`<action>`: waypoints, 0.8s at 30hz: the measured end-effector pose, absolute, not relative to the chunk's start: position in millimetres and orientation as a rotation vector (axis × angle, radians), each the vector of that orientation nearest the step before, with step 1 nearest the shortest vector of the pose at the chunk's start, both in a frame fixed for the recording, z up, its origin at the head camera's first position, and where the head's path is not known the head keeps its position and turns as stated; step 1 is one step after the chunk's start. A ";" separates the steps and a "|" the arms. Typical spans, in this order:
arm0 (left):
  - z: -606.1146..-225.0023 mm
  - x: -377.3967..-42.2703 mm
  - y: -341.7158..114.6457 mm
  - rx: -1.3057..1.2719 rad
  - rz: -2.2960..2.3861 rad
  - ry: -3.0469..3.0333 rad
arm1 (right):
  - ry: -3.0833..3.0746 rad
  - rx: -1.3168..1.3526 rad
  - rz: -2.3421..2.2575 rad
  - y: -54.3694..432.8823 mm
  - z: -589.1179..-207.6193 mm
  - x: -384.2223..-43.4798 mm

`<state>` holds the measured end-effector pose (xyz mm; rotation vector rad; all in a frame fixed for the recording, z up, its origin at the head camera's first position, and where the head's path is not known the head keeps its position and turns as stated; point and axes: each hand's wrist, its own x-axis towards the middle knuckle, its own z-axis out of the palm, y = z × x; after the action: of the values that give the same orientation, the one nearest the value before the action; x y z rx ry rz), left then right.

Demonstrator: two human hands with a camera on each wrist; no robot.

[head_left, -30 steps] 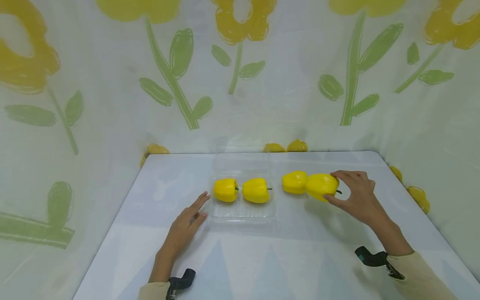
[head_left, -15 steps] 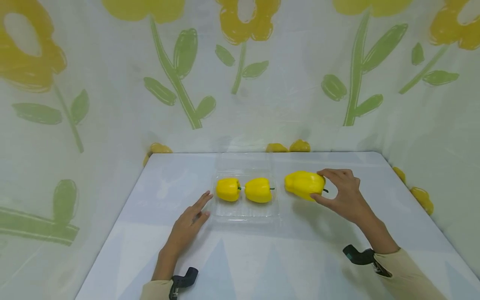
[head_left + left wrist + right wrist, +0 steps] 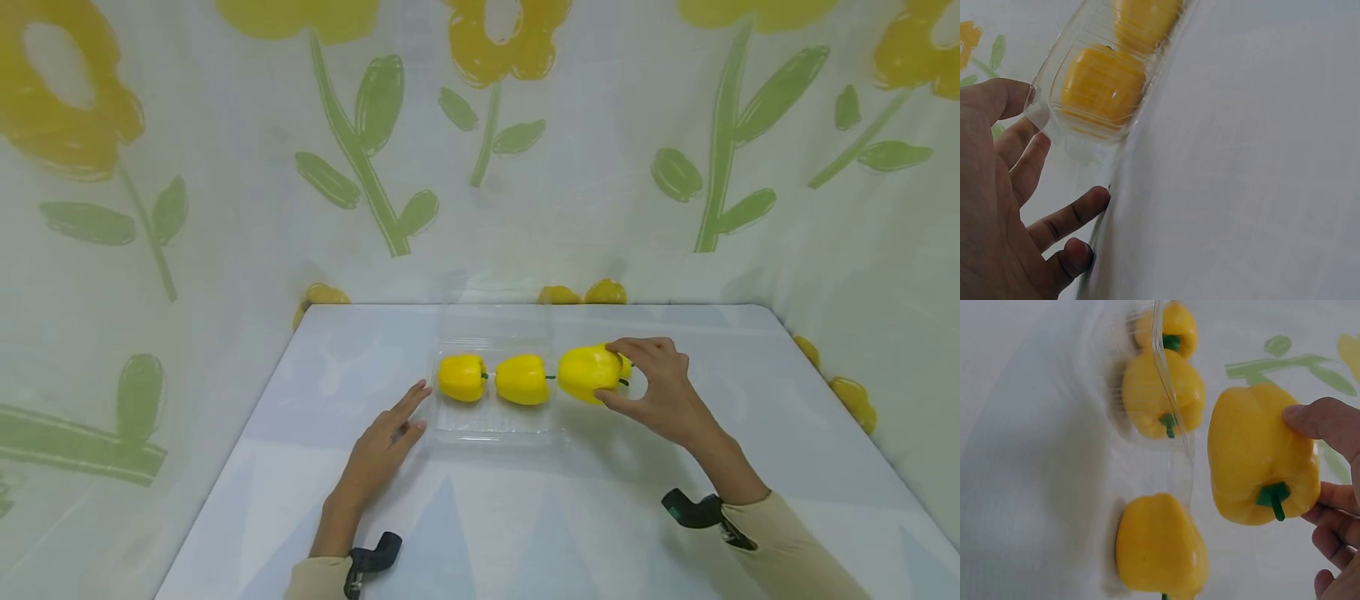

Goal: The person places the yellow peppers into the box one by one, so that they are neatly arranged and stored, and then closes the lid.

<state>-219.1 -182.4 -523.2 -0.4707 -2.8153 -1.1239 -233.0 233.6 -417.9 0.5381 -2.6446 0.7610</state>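
Between thumb and fingertips my right hand [image 3: 658, 387] holds a yellow bell pepper [image 3: 585, 372], raised over the table just right of a clear plastic clamshell container [image 3: 487, 435]. Its green stem points right in the head view. Inside the container, one yellow bell pepper [image 3: 461, 377] lies left of a second bell pepper [image 3: 521, 380]. Another yellow bell pepper [image 3: 1159, 544] rests on the table below the held one, mostly hidden in the head view. My left hand [image 3: 382, 442], fingers extended, touches the container's left rim [image 3: 1034, 94] with thumb and fingertips nearby.
The container's see-through lid [image 3: 491, 321] stands folded back behind it. A white table [image 3: 525, 533] with pale blue shapes carries everything. Flower-printed curtain [image 3: 585, 208] closes in the back and sides. A black wrist camera [image 3: 690, 508] sits on the right wrist.
My right hand has carried the held bell pepper leftward, past and over the one on the table, up to the container's right edge. My left hand stays at the left rim.
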 end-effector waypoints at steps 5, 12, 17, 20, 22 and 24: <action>-522.6 -218.7 -181.8 -0.463 -1.138 -2.822 | -2.628 0.583 0.800 224.4 -419.1 -234.8; -523.0 -219.8 -183.0 -0.459 -1.132 -2.827 | -2.609 0.619 0.833 211.5 -419.2 -238.1; -521.3 -219.0 -182.5 -0.458 -1.164 -2.817 | -2.596 0.644 0.857 203.3 -421.1 -240.7; -521.3 -218.3 -182.0 -0.453 -1.162 -2.822 | -2.592 0.652 0.869 199.0 -422.2 -241.5; -521.6 -218.0 -182.0 -0.452 -1.153 -2.822 | -2.594 0.652 0.873 195.8 -423.0 -242.3; -521.2 -217.8 -182.2 -0.453 -1.154 -2.817 | -2.599 0.653 0.876 192.2 -423.5 -242.8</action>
<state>-217.8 -182.2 -521.2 -0.4532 -2.8168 -1.1537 -242.8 192.2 -423.5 0.6529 -2.5987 0.8757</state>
